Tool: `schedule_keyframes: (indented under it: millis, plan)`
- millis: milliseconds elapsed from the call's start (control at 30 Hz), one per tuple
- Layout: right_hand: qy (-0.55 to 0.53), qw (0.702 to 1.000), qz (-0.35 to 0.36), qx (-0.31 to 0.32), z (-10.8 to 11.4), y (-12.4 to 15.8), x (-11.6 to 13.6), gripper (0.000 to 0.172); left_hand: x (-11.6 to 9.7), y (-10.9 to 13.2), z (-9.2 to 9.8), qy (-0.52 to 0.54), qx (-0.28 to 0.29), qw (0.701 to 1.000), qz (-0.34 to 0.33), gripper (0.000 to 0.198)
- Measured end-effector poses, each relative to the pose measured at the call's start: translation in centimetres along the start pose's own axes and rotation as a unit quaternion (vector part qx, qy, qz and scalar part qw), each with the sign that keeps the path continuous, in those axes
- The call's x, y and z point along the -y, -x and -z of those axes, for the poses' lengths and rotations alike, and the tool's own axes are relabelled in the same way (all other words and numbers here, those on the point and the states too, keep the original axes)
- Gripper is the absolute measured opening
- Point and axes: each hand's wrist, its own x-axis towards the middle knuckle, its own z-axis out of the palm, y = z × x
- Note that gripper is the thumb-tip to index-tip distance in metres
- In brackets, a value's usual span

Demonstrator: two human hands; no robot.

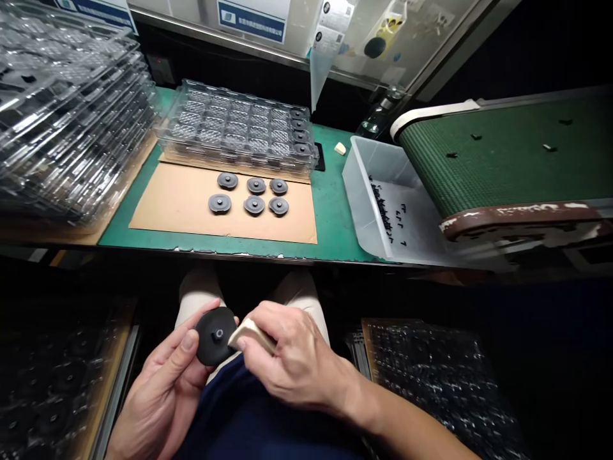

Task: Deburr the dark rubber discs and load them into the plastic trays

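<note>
Over my lap, my left hand grips a round black plastic disc by its edge, thumb on the near face. A small stub stands up from the disc's middle. My right hand pinches a cream-coloured block, which looks like a piece of eraser or felt. One end of the block meets the disc's right edge; whether it presses there I cannot tell. On the cardboard sheet beyond my knees lie several similar discs in two rows.
A clear compartment tray sits behind the discs, with stacked trays to its left. At right are a translucent bin holding small black bits and a green conveyor belt. Another pale block lies near the bin.
</note>
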Motion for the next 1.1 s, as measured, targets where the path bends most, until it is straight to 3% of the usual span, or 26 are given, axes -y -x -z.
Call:
schedule_keyframes:
  millis: [133,200,300,367,467,533,600,667,767,867,967,1100]
  plan:
    - [0.058,0.996,0.046,-0.039,0.3,-0.3,0.2,0.019,0.0,0.0,0.6,0.002,0.080,0.996,0.048,0.043]
    - [0.027,0.999,0.015,-0.040,0.0,-0.2,0.5,0.021,0.1,0.0,0.8,-0.001,0.066,0.998,0.014,0.048]
    - [-0.079,0.994,-0.071,0.011,-0.5,0.1,0.8,0.030,0.3,-0.1,0.9,-0.011,0.023,0.998,-0.060,0.060]
    - [-0.088,0.994,-0.069,0.014,-0.6,0.2,0.6,0.029,0.3,-0.2,1.1,-0.020,0.028,0.998,-0.055,0.060]
    - [0.004,0.999,0.034,-0.019,-0.2,-0.2,0.0,0.022,0.0,-0.2,1.5,-0.034,0.094,0.995,0.021,0.050]
    - [0.067,0.988,0.137,-0.016,0.2,-0.6,-0.2,0.025,-0.4,0.0,1.5,-0.031,0.134,0.988,0.066,0.042]
    - [0.097,0.978,0.184,-0.032,0.2,-0.9,-0.1,0.025,-0.7,0.1,1.3,-0.012,0.144,0.986,0.079,0.040]
    - [0.076,0.986,0.133,-0.063,-0.1,-1.0,0.3,0.023,-0.9,0.2,1.1,0.004,0.113,0.992,0.048,0.042]
    - [-0.027,0.999,0.000,-0.041,-1.0,-0.8,0.8,0.026,-0.9,-0.1,1.2,0.005,0.039,0.999,-0.030,0.057]
    - [-0.046,0.998,-0.027,-0.022,-1.4,-0.5,0.9,0.026,-1.0,-0.4,1.6,-0.019,0.046,0.999,-0.007,0.055]
    - [0.025,0.998,0.040,-0.033,-1.2,-0.6,0.5,0.023,-1.3,-0.5,2.1,-0.052,0.124,0.989,0.061,0.043]
    - [0.078,0.983,0.165,0.010,-0.6,-1.0,-0.5,0.025,-1.3,-0.5,2.1,-0.061,0.194,0.973,0.108,0.027]
